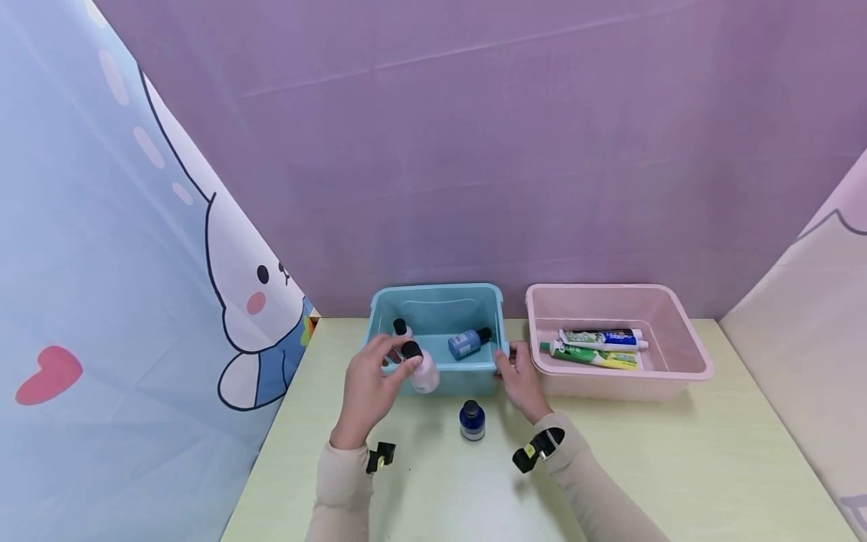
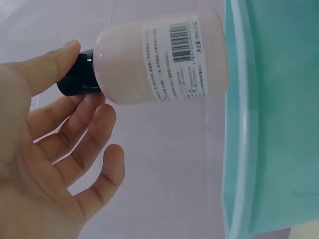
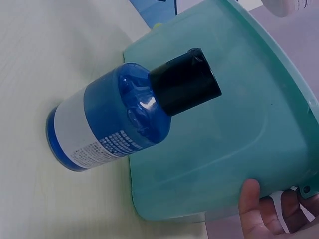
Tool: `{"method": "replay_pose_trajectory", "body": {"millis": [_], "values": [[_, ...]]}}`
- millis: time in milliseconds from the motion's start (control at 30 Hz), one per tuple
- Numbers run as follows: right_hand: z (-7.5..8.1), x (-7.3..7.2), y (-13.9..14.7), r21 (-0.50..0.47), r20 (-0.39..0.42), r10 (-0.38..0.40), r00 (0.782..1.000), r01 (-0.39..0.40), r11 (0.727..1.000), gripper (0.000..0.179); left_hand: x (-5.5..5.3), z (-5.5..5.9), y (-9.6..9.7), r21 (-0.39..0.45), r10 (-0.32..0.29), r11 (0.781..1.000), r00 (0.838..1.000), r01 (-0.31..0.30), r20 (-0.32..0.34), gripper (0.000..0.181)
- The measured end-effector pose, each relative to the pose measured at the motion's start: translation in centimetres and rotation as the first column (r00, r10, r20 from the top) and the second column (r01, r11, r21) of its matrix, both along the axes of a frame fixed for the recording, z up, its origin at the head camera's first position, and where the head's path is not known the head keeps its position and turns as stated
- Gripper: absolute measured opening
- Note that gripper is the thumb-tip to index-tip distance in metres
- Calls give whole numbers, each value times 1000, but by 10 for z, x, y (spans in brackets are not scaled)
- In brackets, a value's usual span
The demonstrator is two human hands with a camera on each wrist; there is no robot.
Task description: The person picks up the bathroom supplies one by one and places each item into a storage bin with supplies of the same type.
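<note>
My left hand [image 1: 371,382] pinches the black cap of a pale pink bottle [image 1: 425,376] between thumb and fingers, above the front rim of a teal bin [image 1: 440,289]. In the left wrist view the pink bottle [image 2: 124,64] shows a white barcode label, and its base is by the bin's rim. At the bin's front right corner, my right hand [image 1: 523,382] grips the edge, thumb on the outer wall. A blue bottle [image 1: 467,344] lies inside, along with another bottle with a black cap [image 1: 400,327], partly hidden by my left hand. A dark blue bottle [image 1: 472,423] stands upright in front of the bin.
To the right of the teal bin stands a pink bin [image 1: 623,384] holding several toothpaste tubes [image 1: 599,355]. Both bins sit on a pale wooden table [image 1: 677,467] against a purple cloth backdrop [image 1: 474,150]. A cartoon-printed curtain [image 1: 135,301] hangs on the left.
</note>
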State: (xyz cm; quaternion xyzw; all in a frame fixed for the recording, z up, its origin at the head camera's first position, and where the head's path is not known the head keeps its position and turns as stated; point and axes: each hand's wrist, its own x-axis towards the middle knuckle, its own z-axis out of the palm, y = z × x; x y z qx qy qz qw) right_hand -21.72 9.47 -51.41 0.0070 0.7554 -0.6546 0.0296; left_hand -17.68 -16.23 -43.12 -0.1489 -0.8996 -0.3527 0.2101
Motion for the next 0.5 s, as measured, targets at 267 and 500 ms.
{"method": "replay_pose_trajectory", "body": {"millis": [267,500], "values": [[-34,-14,0,13,-26,-27,999,28,1000,36,-10,10,-3,-122,58,991,998,-60,-19,37],[-37,-15,0,26,-28,-27,999,28,999,35,-23,17,-4,-162,53,986,998,-50,15,35]]}}
